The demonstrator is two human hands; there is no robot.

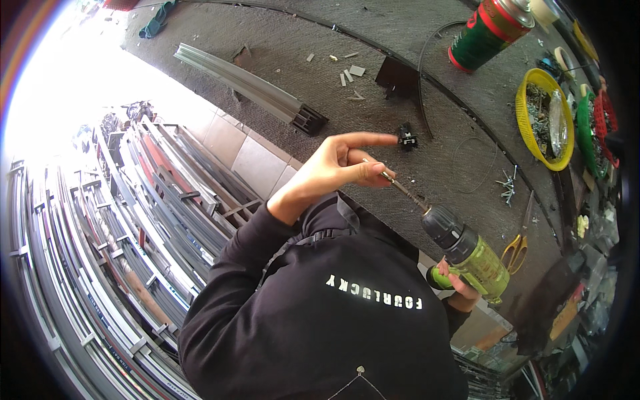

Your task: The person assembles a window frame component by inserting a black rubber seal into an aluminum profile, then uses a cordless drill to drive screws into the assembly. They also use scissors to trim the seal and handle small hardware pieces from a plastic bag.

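Note:
My right hand [460, 281] is wrapped round the handle of a green and black cordless drill [481, 265], partly hidden behind its body. From the chuck a long, thin bit [411, 196] points up and left toward my left hand [333, 167]. That hand pinches what looks like a small silver screw [386, 176] at the bit's tip, between thumb and bent fingers. My left index finger is stretched out, its end beside a small black fitting [407, 138] on the dark carpeted worktop [373, 40]; whether they touch I cannot tell.
Loose screws [509, 184] and yellow-handled scissors [515, 255] lie right. Beyond are a yellow basket of hardware [565, 143], a green basket [585, 127] and a spray can [490, 33]. An aluminium profile [247, 87] lies far left; racked metal bars [133, 240] fill the left.

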